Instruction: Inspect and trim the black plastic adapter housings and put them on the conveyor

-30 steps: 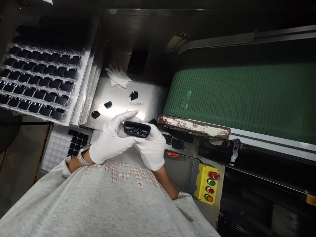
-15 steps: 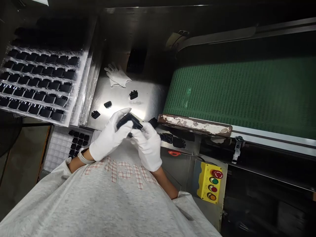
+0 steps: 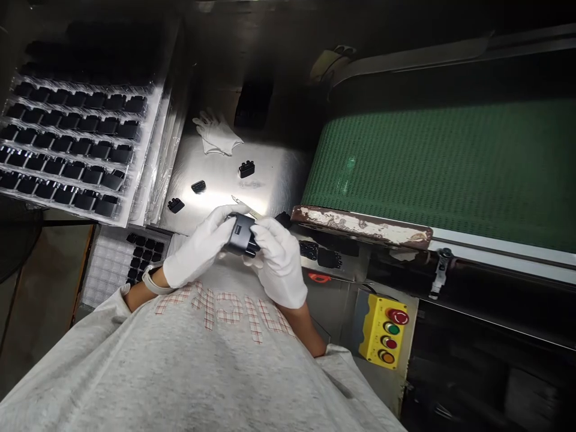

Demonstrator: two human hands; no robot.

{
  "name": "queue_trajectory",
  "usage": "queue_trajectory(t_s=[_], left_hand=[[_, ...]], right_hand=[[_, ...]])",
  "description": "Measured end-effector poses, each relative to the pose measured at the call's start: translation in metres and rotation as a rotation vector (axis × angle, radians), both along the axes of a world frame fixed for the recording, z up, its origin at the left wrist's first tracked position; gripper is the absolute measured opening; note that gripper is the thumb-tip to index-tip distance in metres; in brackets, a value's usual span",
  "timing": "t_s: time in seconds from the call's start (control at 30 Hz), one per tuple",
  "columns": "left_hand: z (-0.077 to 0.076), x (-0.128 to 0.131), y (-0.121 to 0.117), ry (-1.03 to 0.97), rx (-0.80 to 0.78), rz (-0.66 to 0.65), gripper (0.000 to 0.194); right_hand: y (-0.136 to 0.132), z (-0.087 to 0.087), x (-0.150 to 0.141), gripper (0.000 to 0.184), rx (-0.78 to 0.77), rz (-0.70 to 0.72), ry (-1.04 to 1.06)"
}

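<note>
A black plastic housing (image 3: 241, 233) with a small rectangular slot in its face is held up between my gloved hands in front of my chest. My left hand (image 3: 209, 243) grips its left side, thumb on the face. White-gloved too, my right hand (image 3: 279, 255) has curled fingers touching the housing's right end. From behind those fingers a craft knife (image 3: 254, 213) points up and left, its thin blade bare; most of its handle is hidden. Beyond my hands, small black parts (image 3: 246, 169) lie scattered on the metal table (image 3: 216, 180).
Clear trays (image 3: 148, 150) filled with black parts are stacked at left; a partly filled tray (image 3: 105, 264) sits lower. Spare white gloves (image 3: 218, 133) lie on the table. To the right are a green conveyor belt (image 3: 441, 162) and a yellow button box (image 3: 378, 333).
The housing has been turned, so its slotted face now shows. My right hand has shifted slightly right and down, and the knife blade has come into view above the housing.
</note>
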State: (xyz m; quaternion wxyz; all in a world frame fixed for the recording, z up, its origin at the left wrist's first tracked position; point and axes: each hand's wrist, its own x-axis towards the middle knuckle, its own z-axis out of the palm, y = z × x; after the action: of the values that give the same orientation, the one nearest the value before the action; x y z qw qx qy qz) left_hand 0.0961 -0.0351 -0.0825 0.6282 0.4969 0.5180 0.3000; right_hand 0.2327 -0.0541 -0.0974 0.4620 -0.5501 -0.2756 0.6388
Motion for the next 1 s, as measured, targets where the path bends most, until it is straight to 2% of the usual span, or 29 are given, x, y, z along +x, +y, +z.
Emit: queue_trajectory(t_s=[0.1, 0.27, 0.37, 0.43, 0.5, 0.63, 0.77, 0.87, 1.0], left_hand=[[0.005, 0.002, 0.002, -0.057, -0.130, -0.022, 0.026], [0.011, 0.003, 0.003, -0.158, -0.239, 0.033, 0.032], [0.010, 0.003, 0.003, -0.244, -0.317, 0.018, 0.033], [0.007, 0.003, 0.002, -0.262, -0.355, 0.018, 0.031], [0.003, 0.004, 0.002, -0.244, -0.332, 0.043, 0.027], [-0.007, 0.006, 0.003, -0.175, -0.121, 0.106, 0.018], [-0.006, 0.005, 0.004, -0.136, -0.066, 0.114, 0.023], [0.000, 0.002, 0.006, -0.053, -0.062, 0.067, 0.026], [0.000, 0.000, 0.006, 0.006, -0.040, -0.056, 0.029]], right_hand=[[0.000, 0.003, 0.002, 0.029, 0.011, 0.042, -0.060], [0.002, 0.002, 0.003, 0.037, -0.035, 0.095, -0.054], [0.003, -0.004, 0.004, 0.042, 0.024, 0.123, -0.120], [0.002, -0.005, 0.004, 0.042, 0.095, 0.085, -0.177], [0.002, -0.006, 0.001, 0.040, 0.170, 0.035, -0.223], [0.000, -0.007, -0.011, 0.040, 0.288, -0.037, -0.331], [-0.002, -0.016, -0.014, 0.054, 0.356, 0.061, -0.321], [-0.004, -0.025, -0.007, 0.057, 0.400, 0.137, -0.282], [-0.006, -0.032, 0.006, 0.047, 0.529, 0.070, -0.405]])
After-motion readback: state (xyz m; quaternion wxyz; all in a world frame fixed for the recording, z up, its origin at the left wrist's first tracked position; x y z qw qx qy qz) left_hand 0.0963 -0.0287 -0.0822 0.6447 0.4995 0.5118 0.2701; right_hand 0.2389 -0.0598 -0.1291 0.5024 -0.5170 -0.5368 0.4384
